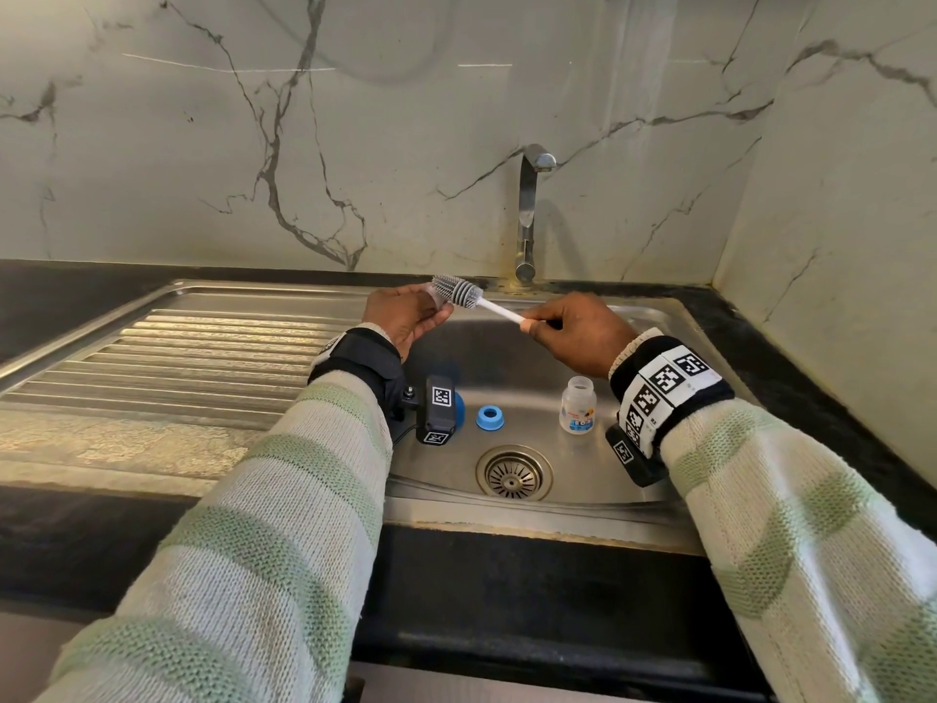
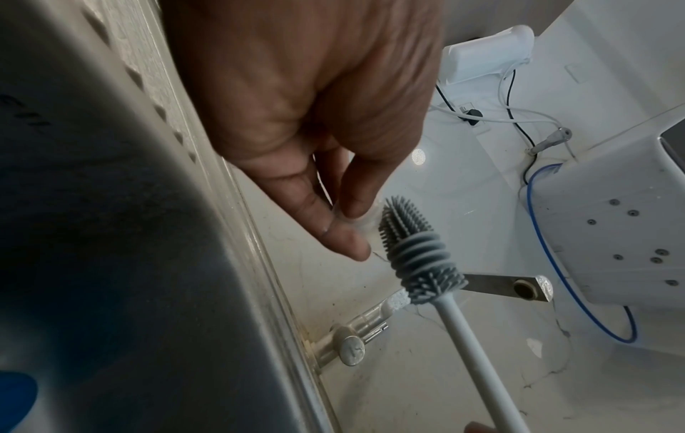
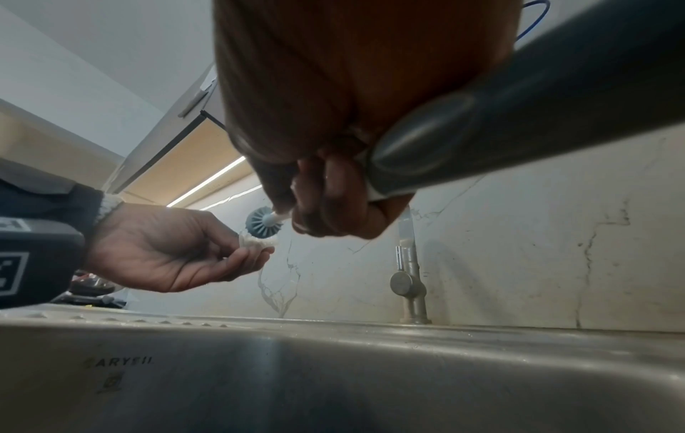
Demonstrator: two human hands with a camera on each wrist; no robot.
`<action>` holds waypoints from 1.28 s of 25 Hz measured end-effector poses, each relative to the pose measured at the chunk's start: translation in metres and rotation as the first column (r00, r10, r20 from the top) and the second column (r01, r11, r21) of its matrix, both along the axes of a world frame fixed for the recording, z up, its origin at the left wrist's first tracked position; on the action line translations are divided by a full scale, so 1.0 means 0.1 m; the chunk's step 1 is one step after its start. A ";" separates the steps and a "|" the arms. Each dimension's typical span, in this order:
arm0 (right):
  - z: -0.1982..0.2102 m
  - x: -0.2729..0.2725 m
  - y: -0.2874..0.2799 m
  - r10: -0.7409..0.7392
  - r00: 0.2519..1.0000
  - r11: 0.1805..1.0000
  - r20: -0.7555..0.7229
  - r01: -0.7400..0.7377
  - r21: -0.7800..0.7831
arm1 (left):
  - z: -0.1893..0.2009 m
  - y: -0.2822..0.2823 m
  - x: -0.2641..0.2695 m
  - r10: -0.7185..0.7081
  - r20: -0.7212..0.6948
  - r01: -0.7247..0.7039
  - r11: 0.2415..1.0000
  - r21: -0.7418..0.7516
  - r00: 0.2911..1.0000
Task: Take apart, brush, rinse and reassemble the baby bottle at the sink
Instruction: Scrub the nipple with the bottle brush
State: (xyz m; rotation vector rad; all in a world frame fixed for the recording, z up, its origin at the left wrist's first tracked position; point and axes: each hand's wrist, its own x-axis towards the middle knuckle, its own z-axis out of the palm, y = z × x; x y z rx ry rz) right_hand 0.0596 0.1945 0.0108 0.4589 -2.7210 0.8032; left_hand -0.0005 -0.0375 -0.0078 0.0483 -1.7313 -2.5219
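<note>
Over the back of the sink [image 1: 583,504], my left hand [image 1: 405,317] pinches a clear silicone teat [image 2: 361,224] between thumb and fingers. My right hand [image 1: 573,332] grips the white handle of a grey silicone bottle brush [image 1: 459,291], whose bristle head [image 2: 411,252] lies against the teat [image 3: 255,241]. The small clear bottle body [image 1: 578,404] stands upright and uncapped in the basin. A blue screw ring [image 1: 490,417] lies in the basin to its left. Part of another blue piece [image 1: 459,409] shows behind my left wrist camera.
The steel tap [image 1: 530,215] rises behind the sink with no water running. The drain strainer [image 1: 513,473] sits at the basin's front. A ribbed steel draining board [image 1: 167,357] stretches to the left. Marble walls close off the back and right.
</note>
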 end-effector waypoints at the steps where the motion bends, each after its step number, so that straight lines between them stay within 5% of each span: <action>1: 0.01 0.00 0.00 0.008 1.000 1.000 0.010 -0.007 -0.004 | 0.00 0.01 0.00 -0.003 0.000 0.003 1.000 0.005 1.000; 13: 0.06 0.01 0.01 -0.007 1.000 1.000 0.002 0.007 -0.023 | 0.01 -0.02 -0.03 -0.075 0.003 0.075 0.994 0.077 0.997; 32: 0.05 0.04 0.01 -0.030 0.999 0.998 0.018 0.031 -0.059 | 0.03 -0.04 -0.03 -0.055 -0.003 0.055 0.998 -0.006 0.999</action>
